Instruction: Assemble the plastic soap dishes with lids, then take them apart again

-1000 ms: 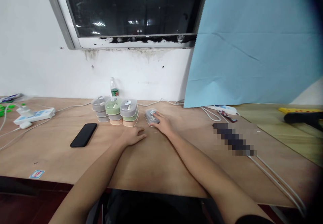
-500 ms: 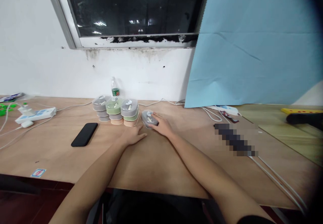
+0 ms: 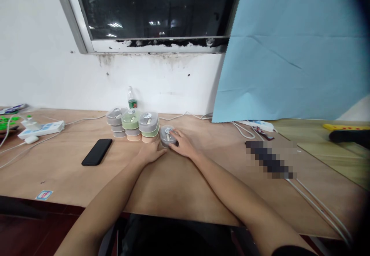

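A single grey lunch box (image 3: 167, 136) with a clear lid stands on the table, close to the right side of the stacks. My right hand (image 3: 183, 144) grips its right end, thumb at the front and fingers over the lid's edge. My left hand (image 3: 148, 151) is open, its thumb stretched toward the grey box, the other fingers at the foot of the right stack (image 3: 148, 122), which has grey, green and orange boxes. Beside that are a middle stack (image 3: 131, 121) topped by a green box and a left stack (image 3: 116, 116) of grey boxes.
A black phone (image 3: 97, 152) lies left of my left arm. Behind the stacks stands a plastic bottle (image 3: 132, 100). Power strips (image 3: 43, 129) and cables lie at the left and back right. A blurred dark object (image 3: 268, 159) with white cables is at the right.
The single grey box has turned slightly and shifted left toward the right stack, with my right hand following. My left hand has moved slightly, its fingers still at the stack's base.
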`<action>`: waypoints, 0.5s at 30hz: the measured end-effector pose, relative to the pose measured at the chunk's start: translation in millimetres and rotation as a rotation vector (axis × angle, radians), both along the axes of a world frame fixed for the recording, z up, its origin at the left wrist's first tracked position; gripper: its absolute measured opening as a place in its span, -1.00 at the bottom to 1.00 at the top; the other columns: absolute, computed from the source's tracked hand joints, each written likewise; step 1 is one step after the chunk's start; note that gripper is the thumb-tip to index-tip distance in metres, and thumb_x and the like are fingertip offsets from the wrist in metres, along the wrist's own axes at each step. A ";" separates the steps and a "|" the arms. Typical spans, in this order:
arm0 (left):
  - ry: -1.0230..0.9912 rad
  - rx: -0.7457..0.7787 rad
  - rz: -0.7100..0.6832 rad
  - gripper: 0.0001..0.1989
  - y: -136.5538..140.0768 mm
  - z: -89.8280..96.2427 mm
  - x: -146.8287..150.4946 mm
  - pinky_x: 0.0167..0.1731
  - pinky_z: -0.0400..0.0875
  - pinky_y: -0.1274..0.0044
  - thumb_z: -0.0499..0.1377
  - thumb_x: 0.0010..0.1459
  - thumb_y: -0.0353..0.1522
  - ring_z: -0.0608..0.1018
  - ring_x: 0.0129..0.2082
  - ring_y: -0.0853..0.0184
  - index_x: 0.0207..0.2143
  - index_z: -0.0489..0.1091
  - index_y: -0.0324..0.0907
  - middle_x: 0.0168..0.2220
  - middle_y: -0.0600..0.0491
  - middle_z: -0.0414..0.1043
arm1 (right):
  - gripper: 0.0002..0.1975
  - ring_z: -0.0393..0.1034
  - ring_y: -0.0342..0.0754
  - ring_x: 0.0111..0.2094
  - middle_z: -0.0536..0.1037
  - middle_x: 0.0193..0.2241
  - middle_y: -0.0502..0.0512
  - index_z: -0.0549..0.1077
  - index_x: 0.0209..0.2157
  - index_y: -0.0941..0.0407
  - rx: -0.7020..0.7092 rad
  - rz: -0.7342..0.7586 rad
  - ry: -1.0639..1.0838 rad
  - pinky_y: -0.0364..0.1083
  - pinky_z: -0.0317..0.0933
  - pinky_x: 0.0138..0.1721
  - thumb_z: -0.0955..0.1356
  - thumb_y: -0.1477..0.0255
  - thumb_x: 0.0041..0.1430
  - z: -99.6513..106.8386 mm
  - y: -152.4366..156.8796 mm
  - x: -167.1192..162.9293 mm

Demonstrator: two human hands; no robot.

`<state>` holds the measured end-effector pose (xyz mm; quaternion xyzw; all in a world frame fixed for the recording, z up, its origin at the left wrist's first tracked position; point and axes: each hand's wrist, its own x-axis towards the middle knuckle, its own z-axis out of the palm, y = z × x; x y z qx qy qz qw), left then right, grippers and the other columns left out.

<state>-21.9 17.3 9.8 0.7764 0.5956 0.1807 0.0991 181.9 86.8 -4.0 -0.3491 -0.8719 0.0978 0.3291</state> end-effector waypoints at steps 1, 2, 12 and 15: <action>0.000 -0.006 0.035 -0.51 0.9 0.5 -1.5 -0.39 0.30 0.48 0.04 0.16 -0.01 0.51 -0.31 0.20 -0.01 0.32 -0.13 -0.29 -0.02 0.49 | -0.37 0.16 0.10 0.18 0.26 0.17 0.24 0.26 0.19 0.10 0.000 0.022 0.008 0.07 0.10 0.18 0.37 0.30 0.08 1.4 -2.0 -0.7; 0.000 -0.014 0.074 -0.54 1.7 1.2 -2.9 -0.39 0.31 0.48 0.03 0.17 0.00 0.52 -0.29 0.19 -0.08 0.36 -0.13 -0.28 -0.03 0.50 | -0.37 0.18 0.09 0.17 0.27 0.15 0.23 0.26 0.19 0.10 -0.004 0.043 0.015 0.05 0.12 0.17 0.37 0.33 0.07 2.4 -3.6 -1.2; -0.017 -0.077 0.153 -0.56 3.8 0.9 -5.6 -0.33 0.34 0.50 -0.01 0.18 0.01 0.53 -0.27 0.23 -0.30 0.49 -0.09 -0.28 0.01 0.54 | -0.48 0.32 0.05 0.04 0.32 0.12 0.16 0.33 0.12 0.02 -0.029 0.081 0.064 0.04 0.26 0.03 0.39 0.36 0.10 -4.0 -0.2 -0.9; -0.037 -0.066 0.106 -0.57 4.2 -1.2 -6.4 -0.35 0.35 0.50 0.00 0.18 0.00 0.54 -0.26 0.21 -0.23 0.49 -0.07 -0.24 0.02 0.54 | -0.48 0.30 0.06 0.05 0.30 0.13 0.17 0.33 0.12 0.03 -0.041 0.073 0.071 0.05 0.24 0.04 0.39 0.38 0.09 -4.5 1.6 -0.6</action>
